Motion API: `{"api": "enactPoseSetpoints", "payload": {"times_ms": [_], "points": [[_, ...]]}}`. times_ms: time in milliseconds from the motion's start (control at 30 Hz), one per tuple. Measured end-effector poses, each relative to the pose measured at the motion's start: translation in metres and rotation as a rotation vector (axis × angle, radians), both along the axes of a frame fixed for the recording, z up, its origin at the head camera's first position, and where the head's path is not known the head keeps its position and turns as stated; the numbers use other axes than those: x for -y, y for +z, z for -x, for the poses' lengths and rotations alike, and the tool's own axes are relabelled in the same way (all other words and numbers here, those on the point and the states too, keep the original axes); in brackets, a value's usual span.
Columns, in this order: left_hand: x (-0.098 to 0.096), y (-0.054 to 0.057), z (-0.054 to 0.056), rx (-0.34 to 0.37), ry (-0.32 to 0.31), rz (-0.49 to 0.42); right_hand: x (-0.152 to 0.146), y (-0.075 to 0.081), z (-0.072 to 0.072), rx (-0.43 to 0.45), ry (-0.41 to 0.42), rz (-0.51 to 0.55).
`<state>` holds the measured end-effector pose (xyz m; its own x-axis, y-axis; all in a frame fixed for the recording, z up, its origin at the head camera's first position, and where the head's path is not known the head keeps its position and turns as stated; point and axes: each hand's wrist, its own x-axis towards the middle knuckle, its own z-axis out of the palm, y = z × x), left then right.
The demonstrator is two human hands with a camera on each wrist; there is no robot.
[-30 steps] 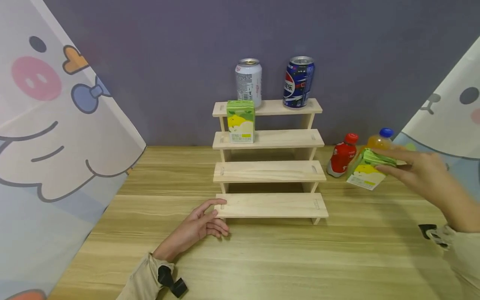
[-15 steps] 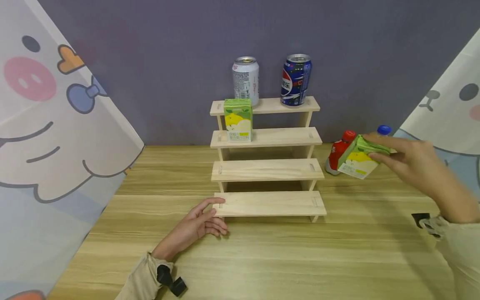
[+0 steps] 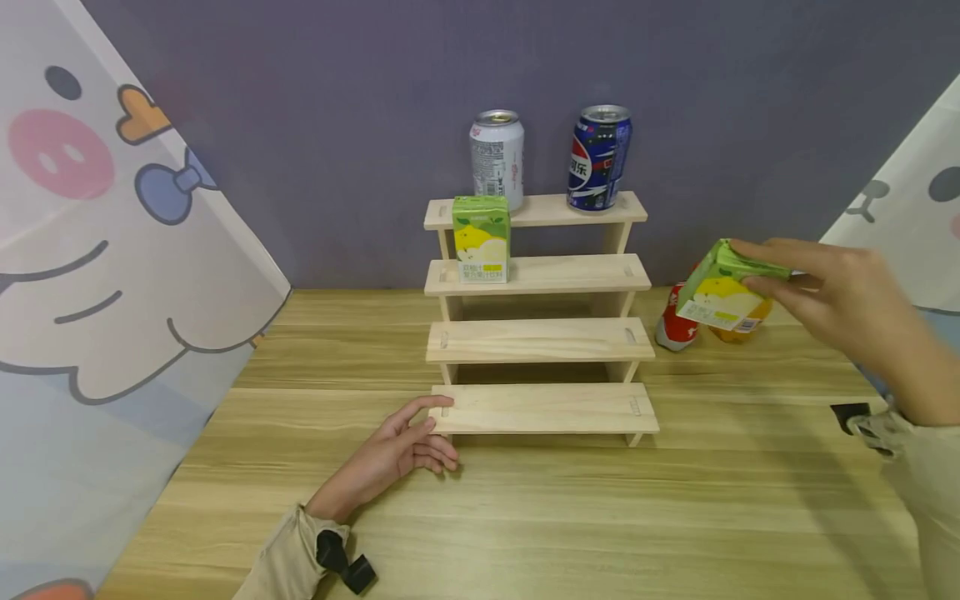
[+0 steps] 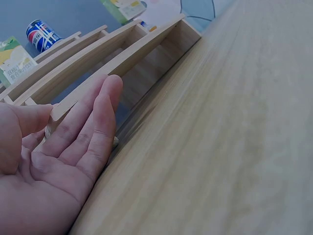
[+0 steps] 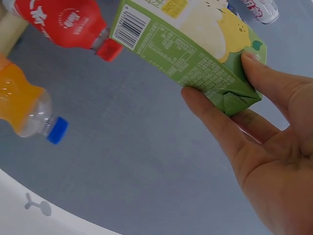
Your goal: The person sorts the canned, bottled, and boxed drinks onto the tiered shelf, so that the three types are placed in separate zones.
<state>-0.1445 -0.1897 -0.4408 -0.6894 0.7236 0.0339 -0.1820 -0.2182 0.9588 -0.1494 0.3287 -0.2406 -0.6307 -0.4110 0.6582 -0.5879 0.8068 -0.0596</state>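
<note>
My right hand [image 3: 862,304] pinches a green-and-yellow juice box [image 3: 720,287] by its top end, thumb on one side and fingers on the other. The carton is tilted, held in the air right of a four-step wooden display stand [image 3: 540,408]. At the stand's lowest step, my left hand [image 3: 390,458] holds the left end between thumb and fingers, as the left wrist view shows its fingers [image 4: 100,122] by the board's edge. A second juice box [image 3: 482,242] stands upright on the third step up, at its left.
On the top step stand a white can [image 3: 498,158] and a blue Pepsi can [image 3: 600,158]. Behind the held carton are a red bottle [image 3: 677,327] and an orange drink bottle [image 5: 19,98] with a blue cap. A grey wall rises behind; cartoon cloths flank the table [image 3: 525,517].
My right hand has lifted the juice box upward, away from the tabletop, so it now covers more of the two bottles. The left hand stays at the lowest step.
</note>
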Motion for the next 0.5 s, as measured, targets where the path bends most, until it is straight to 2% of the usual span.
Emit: {"api": "enactPoseSetpoints", "payload": {"times_ms": [167, 500], "points": [[-0.001, -0.001, 0.001, 0.007, 0.006, 0.002, 0.006, 0.010, 0.003, -0.039, 0.037, -0.022], [0.001, 0.000, 0.001, 0.002, -0.003, 0.002, 0.024, 0.028, 0.011, -0.086, 0.038, -0.011]]}}
